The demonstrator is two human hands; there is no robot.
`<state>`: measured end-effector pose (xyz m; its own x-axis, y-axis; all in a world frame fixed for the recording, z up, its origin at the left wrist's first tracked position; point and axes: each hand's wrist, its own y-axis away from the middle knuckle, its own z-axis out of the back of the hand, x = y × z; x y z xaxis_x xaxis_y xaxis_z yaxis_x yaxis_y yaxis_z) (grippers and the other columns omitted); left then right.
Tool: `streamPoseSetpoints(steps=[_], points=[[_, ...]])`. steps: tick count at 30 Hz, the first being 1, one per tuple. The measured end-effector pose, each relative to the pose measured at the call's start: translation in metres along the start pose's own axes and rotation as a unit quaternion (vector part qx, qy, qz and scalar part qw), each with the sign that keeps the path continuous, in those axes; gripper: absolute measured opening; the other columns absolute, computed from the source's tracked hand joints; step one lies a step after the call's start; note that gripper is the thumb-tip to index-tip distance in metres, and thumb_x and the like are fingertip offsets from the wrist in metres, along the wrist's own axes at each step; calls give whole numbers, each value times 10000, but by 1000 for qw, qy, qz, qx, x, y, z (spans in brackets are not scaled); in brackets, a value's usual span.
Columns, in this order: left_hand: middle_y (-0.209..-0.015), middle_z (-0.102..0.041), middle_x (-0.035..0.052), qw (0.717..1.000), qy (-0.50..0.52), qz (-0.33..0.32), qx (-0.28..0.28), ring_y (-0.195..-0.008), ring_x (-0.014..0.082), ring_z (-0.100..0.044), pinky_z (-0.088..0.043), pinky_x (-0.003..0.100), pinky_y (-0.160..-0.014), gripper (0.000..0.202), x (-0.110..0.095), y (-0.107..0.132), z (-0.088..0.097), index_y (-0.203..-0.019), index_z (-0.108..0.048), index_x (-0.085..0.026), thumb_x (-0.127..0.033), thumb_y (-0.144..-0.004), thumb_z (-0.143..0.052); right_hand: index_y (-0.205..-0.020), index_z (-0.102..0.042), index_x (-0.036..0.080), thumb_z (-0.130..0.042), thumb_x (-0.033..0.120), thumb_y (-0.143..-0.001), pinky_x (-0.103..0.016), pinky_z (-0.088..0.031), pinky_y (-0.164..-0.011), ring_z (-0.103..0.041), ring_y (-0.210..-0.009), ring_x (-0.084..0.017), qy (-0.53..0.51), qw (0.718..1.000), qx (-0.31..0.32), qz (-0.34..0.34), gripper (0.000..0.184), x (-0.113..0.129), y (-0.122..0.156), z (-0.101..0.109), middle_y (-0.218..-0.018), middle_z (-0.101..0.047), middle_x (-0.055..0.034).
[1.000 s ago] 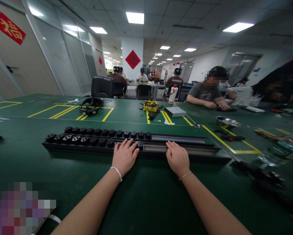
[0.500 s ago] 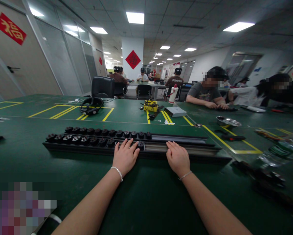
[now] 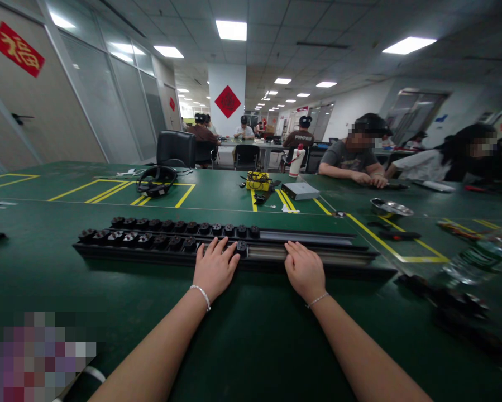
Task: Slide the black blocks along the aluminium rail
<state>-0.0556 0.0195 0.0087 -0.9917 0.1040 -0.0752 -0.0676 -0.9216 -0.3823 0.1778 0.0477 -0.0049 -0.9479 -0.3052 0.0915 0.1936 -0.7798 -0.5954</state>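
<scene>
Two long black track rails [image 3: 313, 272] lie side by side on the green table. Black socket modules [image 3: 129, 238] fill the left part of the near rail, and another row of modules [image 3: 192, 227] stands in the far rail. My left hand [image 3: 215, 267] rests on the near rail with its fingers spread, beside a single module [image 3: 241, 248]; its fingers partly hide the slot beneath. Farther right, my right hand [image 3: 305, 269] lies on the near rail's bare channel [image 3: 267, 252], fingers stretched out and close together. Neither hand visibly grasps anything.
Behind the rails are a black headset [image 3: 156, 181], a yellow object with cables [image 3: 258, 181] and a grey box [image 3: 300, 191]. To the right stand a metal bowl [image 3: 391, 207] and a plastic bottle [image 3: 481, 254]. A co-worker [image 3: 353, 159] sits across the table.
Both of my hands and the rails stay in place. Across the table, the co-worker's hands have shifted slightly.
</scene>
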Motion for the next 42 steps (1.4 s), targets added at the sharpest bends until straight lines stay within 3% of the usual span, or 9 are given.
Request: streamPoseSetpoints(steps=[42], points=[[-1362, -417, 14, 1000, -1, 6, 3, -1288, 249, -285, -235, 474, -1007, 460, -4, 0, 1, -1240, -456, -344, -487, -870, -223, -1104, -609, 179, -366, 205, -817, -345, -362, -896, -504, -1107, -189, 0, 1000, -4, -2, 377, 1, 0, 1, -1152, -600, -54]])
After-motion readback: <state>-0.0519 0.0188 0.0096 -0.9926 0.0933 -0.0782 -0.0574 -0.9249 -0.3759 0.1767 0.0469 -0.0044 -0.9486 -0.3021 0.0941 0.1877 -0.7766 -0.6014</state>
